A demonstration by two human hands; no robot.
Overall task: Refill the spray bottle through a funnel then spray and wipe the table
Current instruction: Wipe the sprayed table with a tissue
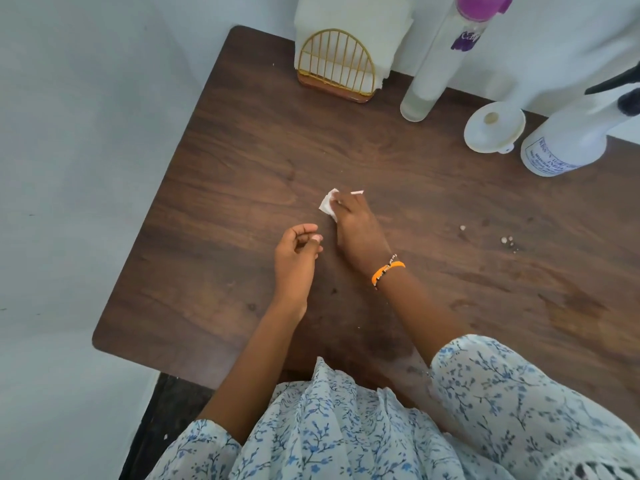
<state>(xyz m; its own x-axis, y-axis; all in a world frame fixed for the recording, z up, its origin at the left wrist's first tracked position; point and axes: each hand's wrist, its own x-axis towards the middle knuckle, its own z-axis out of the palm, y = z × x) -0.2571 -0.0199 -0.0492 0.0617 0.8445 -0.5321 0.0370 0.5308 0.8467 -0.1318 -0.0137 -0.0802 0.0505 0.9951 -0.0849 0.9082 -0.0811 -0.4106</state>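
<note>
My right hand [356, 226] presses a small folded white tissue [327, 205] flat on the dark wooden table [221, 168] near its middle. My left hand [297, 256] hovers just left of it, fingers loosely curled and holding nothing. The white spray bottle [575, 133] with a black trigger stands at the back right. A white funnel [493, 131] lies beside it on the table. A tall clear bottle [436, 60] with a purple cap stands behind them.
A gold wire napkin holder [336, 69] with white napkins stands at the back edge. A few water droplets [505, 240] sit on the table to the right of my hands. The wall runs behind; the table's left edge borders pale floor.
</note>
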